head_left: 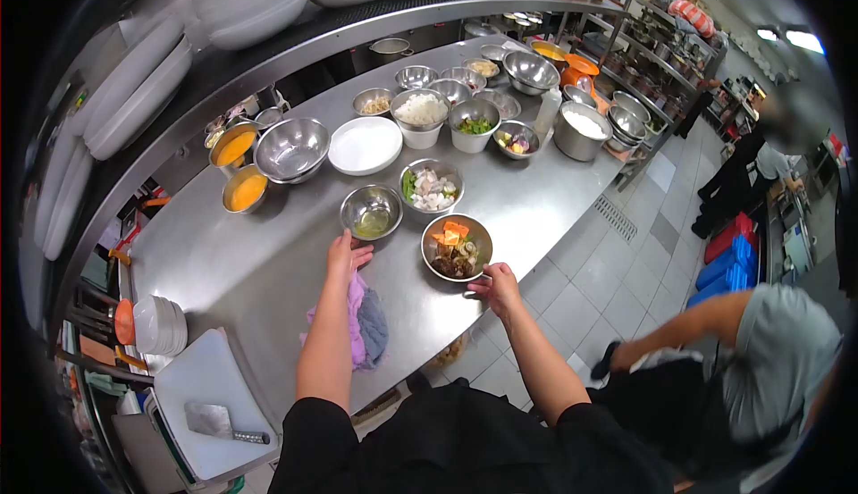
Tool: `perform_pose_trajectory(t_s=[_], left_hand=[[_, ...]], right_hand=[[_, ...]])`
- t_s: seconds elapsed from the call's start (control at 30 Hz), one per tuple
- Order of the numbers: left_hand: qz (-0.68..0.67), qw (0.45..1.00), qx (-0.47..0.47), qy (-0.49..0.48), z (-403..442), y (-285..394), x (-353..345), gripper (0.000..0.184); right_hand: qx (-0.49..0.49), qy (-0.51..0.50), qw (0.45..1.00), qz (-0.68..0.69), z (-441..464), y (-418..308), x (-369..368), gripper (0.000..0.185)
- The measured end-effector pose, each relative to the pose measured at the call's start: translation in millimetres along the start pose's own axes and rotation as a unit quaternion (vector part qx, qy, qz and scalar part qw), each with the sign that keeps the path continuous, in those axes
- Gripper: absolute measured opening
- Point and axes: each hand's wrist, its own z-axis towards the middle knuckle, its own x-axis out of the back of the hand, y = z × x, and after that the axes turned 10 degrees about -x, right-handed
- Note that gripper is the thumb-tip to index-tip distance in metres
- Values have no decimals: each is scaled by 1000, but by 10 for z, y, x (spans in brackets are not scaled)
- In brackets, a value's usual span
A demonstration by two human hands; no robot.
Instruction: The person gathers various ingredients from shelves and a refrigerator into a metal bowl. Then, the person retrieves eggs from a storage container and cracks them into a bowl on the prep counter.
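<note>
My left hand (345, 255) is at the near side of a small metal bowl (349, 202) with a little pale yellowish liquid in it; its fingers are stretched and apart, at or touching the rim. At the right, my right hand (497, 285) grips the near rim of another metal bowl (431, 260) holding orange pieces and dark, mushroom-like pieces. Just behind these two is a metal bowl (408, 212) of whitish chunks and green vegetables. A purple and grey cloth (357, 320) lies crumpled below my left wrist.
A white plate (365, 146), bowls of orange liquid (246, 192) and a rice bowl (422, 109) stand farther back. A cleaver (210, 420) rests on a white cutting board (198, 369) at lower left. A co-worker in grey (786, 351) bends at right; another person (746, 168) stands beyond.
</note>
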Motion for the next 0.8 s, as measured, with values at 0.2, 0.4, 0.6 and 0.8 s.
perform_pose_trajectory(t_s=[0.2,0.4,0.6,0.8], left_hand=[[310,946,-93,11,-426,276,143,42],[766,615,-181,44,-1659,158,310,61],[746,634,-130,160,-1937,-172,92,55],[755,563,-200,269,-1751,-432,-85,37]], right_hand=[[20,29,998,-54,155,-304,32,21],[2,12,975,-220,484,-491,203,23],[25,6,968,-250,750,-990,552,17],[28,-41,979,-195,1193,-1666,803,22]])
